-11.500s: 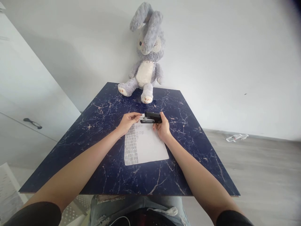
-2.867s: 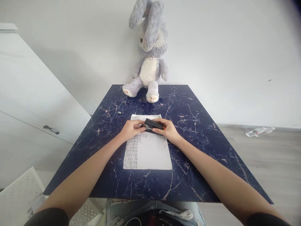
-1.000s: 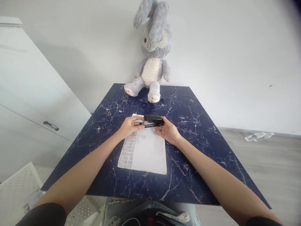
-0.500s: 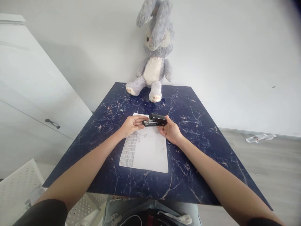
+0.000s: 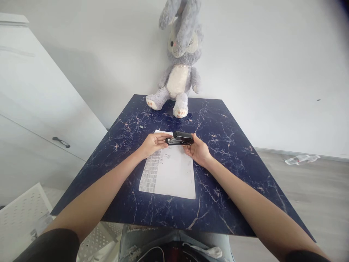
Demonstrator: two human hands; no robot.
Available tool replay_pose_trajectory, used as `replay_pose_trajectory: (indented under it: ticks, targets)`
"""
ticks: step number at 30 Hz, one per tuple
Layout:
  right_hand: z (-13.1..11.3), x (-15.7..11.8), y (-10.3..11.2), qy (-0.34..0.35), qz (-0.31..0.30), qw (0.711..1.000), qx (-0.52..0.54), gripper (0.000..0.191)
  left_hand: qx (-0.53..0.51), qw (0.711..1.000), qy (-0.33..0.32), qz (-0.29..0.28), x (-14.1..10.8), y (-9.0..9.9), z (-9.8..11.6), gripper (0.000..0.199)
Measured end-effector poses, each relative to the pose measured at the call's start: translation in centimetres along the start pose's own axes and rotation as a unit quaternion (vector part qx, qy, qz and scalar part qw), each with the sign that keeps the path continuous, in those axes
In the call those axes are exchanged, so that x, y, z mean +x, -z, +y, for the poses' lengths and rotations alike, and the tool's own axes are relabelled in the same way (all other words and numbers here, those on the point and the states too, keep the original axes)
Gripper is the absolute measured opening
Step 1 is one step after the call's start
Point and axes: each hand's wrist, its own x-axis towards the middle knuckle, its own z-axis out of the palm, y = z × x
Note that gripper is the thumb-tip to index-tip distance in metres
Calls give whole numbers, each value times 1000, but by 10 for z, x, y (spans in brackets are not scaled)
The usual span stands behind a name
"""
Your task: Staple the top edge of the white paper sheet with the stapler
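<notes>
A black stapler [image 5: 183, 137] is held above the upper part of a paper sheet [image 5: 176, 174], its top arm raised so the metal inside shows. My right hand [image 5: 199, 150] is closed around the stapler's right end, thumb on top and fingers beneath. At the left end, the fingers and thumb of my left hand [image 5: 153, 145] grip the stapler's front tip. The sheet lies on the dark blue marbled table, with a printed band down its left side and some handwriting near the top. My fingers hide part of the stapler's tip.
A large grey plush rabbit [image 5: 178, 80] sits at the table's far edge against the white wall. A white cabinet [image 5: 40, 109] stands to the left, above a white perforated chair [image 5: 24, 214]. A clear plastic bottle [image 5: 301, 159] lies on the floor at right.
The view has shifted very slightly. Both hands and the opened stapler stay in practically the same place over the sheet.
</notes>
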Motion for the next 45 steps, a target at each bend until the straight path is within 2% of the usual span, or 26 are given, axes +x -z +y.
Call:
replay_pose_trajectory:
  ticks: [5, 9, 17, 25, 29, 33, 39, 45]
  targets:
    - [2, -1, -1, 50, 2, 999, -16, 31, -8, 1000, 9, 2, 0, -1, 1, 60]
    - [3, -1, -1, 94, 10, 995, -34, 32, -46, 998, 20, 25, 0, -2, 2, 57]
    - [3, -3, -2, 102, 21, 994, -32, 32, -70, 997, 17, 20, 1, -1, 0, 51]
    - [1, -7, -4, 184, 23, 981, -64, 27, -141, 989, 27, 45, 3, -1, -1, 44]
    - [2, -9, -4, 217, 16, 971, -101, 22, -151, 983, 57, 85, 6, 2, -5, 46]
    - [6, -10, -3, 228, 3, 963, -144, 26, -175, 975, 71, 120, 9, 7, -10, 43]
    - [5, -12, -2, 272, -31, 936, -222, 23, -178, 972, 84, 130, 10, 8, -12, 37]
    - [0, -13, -3, 346, -41, 889, -296, 18, -178, 972, 80, 133, 8, 6, -9, 34]
